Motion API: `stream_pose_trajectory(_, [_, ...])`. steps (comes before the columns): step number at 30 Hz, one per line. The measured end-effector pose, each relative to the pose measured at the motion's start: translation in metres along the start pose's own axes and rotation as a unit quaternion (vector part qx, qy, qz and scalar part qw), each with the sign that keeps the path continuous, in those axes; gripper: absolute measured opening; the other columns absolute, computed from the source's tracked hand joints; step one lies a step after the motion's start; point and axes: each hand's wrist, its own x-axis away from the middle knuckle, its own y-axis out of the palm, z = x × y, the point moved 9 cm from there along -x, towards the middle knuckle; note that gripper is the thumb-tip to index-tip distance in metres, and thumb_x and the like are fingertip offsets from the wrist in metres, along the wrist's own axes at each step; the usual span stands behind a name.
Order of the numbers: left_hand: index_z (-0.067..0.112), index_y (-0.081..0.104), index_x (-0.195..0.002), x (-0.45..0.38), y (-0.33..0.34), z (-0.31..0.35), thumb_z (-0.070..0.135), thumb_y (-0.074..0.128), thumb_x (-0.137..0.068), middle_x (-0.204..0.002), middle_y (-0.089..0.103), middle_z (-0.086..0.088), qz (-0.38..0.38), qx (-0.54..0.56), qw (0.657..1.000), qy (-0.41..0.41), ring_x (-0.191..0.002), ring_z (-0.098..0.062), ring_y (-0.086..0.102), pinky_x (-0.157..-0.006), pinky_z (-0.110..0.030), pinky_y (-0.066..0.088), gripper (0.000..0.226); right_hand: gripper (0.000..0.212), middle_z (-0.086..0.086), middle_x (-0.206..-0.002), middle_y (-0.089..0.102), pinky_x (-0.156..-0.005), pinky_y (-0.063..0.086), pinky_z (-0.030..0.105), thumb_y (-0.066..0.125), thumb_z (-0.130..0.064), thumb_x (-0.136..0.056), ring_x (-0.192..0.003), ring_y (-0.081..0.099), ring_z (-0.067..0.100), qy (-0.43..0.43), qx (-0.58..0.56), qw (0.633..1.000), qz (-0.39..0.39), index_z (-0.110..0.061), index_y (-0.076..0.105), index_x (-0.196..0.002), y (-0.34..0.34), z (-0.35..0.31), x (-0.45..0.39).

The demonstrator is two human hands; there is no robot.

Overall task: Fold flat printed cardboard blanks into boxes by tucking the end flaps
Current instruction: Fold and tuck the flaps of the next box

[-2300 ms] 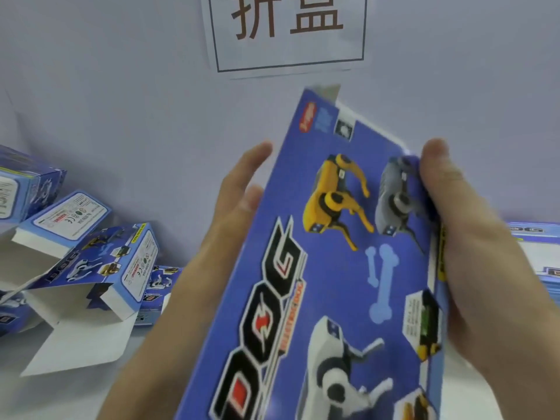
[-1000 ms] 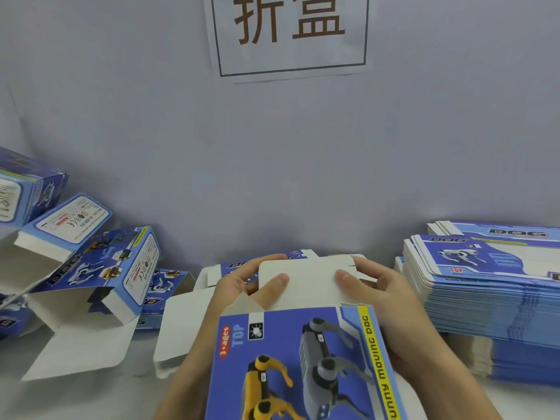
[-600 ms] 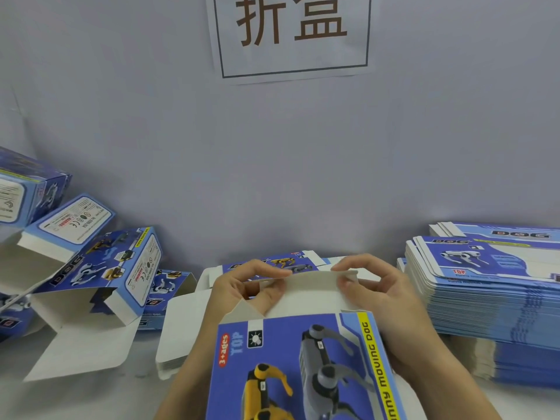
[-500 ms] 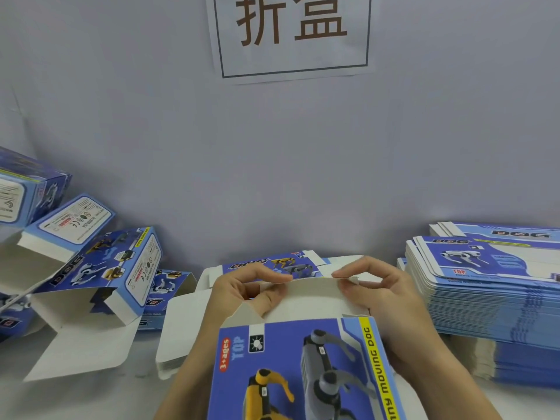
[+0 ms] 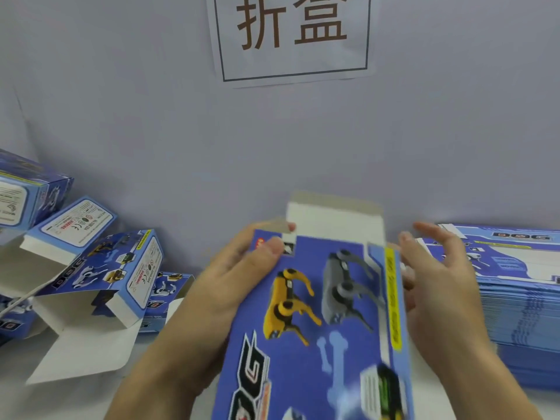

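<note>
- Blue printed box [image 5: 327, 313] held up in centre of view, near the camera, above the table; printed face with yellow and grey robot dogs toward the camera.
- White end flap [image 5: 333, 221] at the box's far end stands up, untucked, plain inside showing.
- Left hand [image 5: 239, 277] grips the box's left edge near the far end: thumb [image 5: 269, 251] pressed on the printed face at the top-left corner, fingers curled round behind, mostly hidden.
- Left forearm comes up from the bottom-left, wrist roughly straight.
- Right hand [image 5: 436, 286] at the box's right edge, fingers spread and fairly straight, fingertips [image 5: 424, 228] lifted clear near the flap corner; motion-blurred, so cannot tell if the palm touches the box side.
- Right forearm enters from the bottom-right.
- Stack of flat blanks [image 5: 515, 298] lies on the right, just beside the right hand.
- Pile of folded boxes [image 5: 100, 268] sits on the left against the wall, several with white flaps open.
- Paper sign [image 5: 291, 37] with brown characters on the wall, far centre.
</note>
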Motion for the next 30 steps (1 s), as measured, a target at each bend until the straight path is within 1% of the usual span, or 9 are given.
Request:
stream_pose_trajectory(4, [0.029, 0.063, -0.120, 0.014, 0.001, 0.027, 0.047, 0.068, -0.085, -0.110, 0.074, -0.012, 0.021, -0.007, 0.994, 0.104, -0.083, -0.032, 0.075, -0.063, -0.039, 0.061, 0.040, 0.033, -0.001, -0.110, 0.072, -0.085, 0.056, 0.047, 0.058, -0.060, -0.087, -0.094, 0.071, 0.022, -0.028, 0.060, 0.974, -0.214, -0.046, 0.064, -0.116, 0.049, -0.010, 0.007])
stream_pose_trajectory(8, [0.031, 0.065, -0.118, 0.016, 0.006, 0.042, 0.055, 0.069, -0.081, -0.101, 0.075, -0.008, 0.052, -0.062, 0.984, 0.161, -0.077, -0.027, 0.075, -0.065, -0.039, 0.060, 0.044, 0.033, -0.009, -0.112, 0.073, -0.073, 0.058, 0.025, 0.054, -0.061, -0.089, -0.100, 0.071, 0.010, -0.066, 0.028, 0.965, -0.253, -0.047, 0.065, -0.117, 0.065, -0.023, 0.015])
stream_pose_trajectory(11, [0.035, 0.064, -0.117, 0.014, 0.010, 0.046, 0.064, 0.069, -0.078, -0.113, 0.072, -0.009, 0.061, -0.106, 0.976, 0.178, -0.094, -0.032, 0.073, -0.085, -0.055, 0.056, 0.048, 0.049, 0.000, -0.119, 0.071, -0.083, 0.058, 0.031, 0.055, -0.065, -0.087, -0.111, 0.068, 0.022, -0.056, -0.030, 0.953, -0.295, -0.037, 0.059, -0.127, 0.070, -0.030, 0.029])
stream_pose_trajectory(13, [0.041, 0.065, -0.110, 0.015, 0.011, 0.046, 0.061, 0.066, -0.079, -0.111, 0.073, -0.008, 0.077, -0.119, 0.974, 0.178, -0.094, -0.032, 0.073, -0.085, -0.057, 0.057, 0.037, 0.047, 0.002, -0.112, 0.072, -0.079, 0.058, 0.030, 0.051, -0.062, -0.091, -0.104, 0.070, 0.023, -0.106, -0.003, 0.954, -0.281, -0.032, 0.056, -0.127, 0.072, -0.044, 0.037])
stream_pose_trajectory(17, [0.044, 0.059, -0.115, 0.009, 0.016, 0.041, 0.053, 0.053, -0.089, -0.101, 0.076, -0.003, 0.045, -0.115, 0.982, 0.140, -0.087, -0.025, 0.076, -0.068, -0.037, 0.063, 0.028, 0.045, -0.012, -0.089, 0.072, -0.064, 0.056, 0.019, 0.049, -0.052, -0.090, -0.081, 0.072, 0.011, -0.165, 0.025, 0.957, -0.236, -0.023, 0.055, -0.124, 0.074, -0.060, 0.041])
stream_pose_trajectory(20, [0.018, 0.058, -0.126, -0.004, 0.011, 0.042, 0.039, 0.029, -0.102, -0.072, 0.076, 0.004, 0.071, -0.105, 0.980, 0.155, -0.069, -0.004, 0.073, -0.060, -0.016, 0.055, 0.043, 0.039, -0.005, -0.085, 0.068, -0.058, 0.056, 0.020, 0.051, -0.050, -0.089, -0.074, 0.071, 0.012, -0.183, 0.029, 0.958, -0.218, -0.024, 0.056, -0.117, 0.077, -0.059, 0.044])
stream_pose_trajectory(24, [0.026, 0.069, -0.089, 0.010, 0.006, 0.032, 0.070, 0.048, -0.082, -0.077, 0.073, -0.008, 0.197, -0.019, 0.967, 0.158, -0.059, -0.022, 0.072, -0.050, -0.031, 0.055, 0.049, 0.035, 0.017, -0.089, 0.062, -0.062, 0.058, 0.034, 0.051, -0.061, -0.090, -0.076, 0.068, 0.025, -0.139, 0.026, 0.966, -0.217, -0.030, 0.058, -0.104, 0.079, -0.040, 0.042])
stream_pose_trajectory(28, [0.012, 0.061, -0.074, 0.012, -0.002, 0.028, 0.030, 0.052, -0.096, -0.068, 0.064, 0.004, 0.242, -0.087, 0.953, 0.163, -0.050, -0.014, 0.061, -0.042, -0.028, 0.047, 0.029, 0.025, -0.007, -0.060, 0.048, -0.050, 0.045, 0.013, 0.050, -0.037, -0.096, -0.055, 0.054, 0.023, -0.089, 0.094, 0.980, -0.151, -0.020, 0.056, -0.079, 0.069, -0.024, 0.021])
stream_pose_trajectory(30, [0.017, 0.059, -0.074, 0.008, 0.007, 0.028, 0.025, 0.050, -0.088, -0.071, 0.060, -0.006, 0.208, -0.088, 0.961, 0.160, -0.053, -0.020, 0.058, -0.043, -0.032, 0.045, 0.019, 0.012, -0.012, -0.054, 0.039, -0.047, 0.040, 0.025, 0.049, -0.033, -0.085, -0.052, 0.042, 0.019, -0.096, 0.096, 0.984, -0.113, -0.026, 0.053, -0.076, 0.062, -0.024, 0.019])
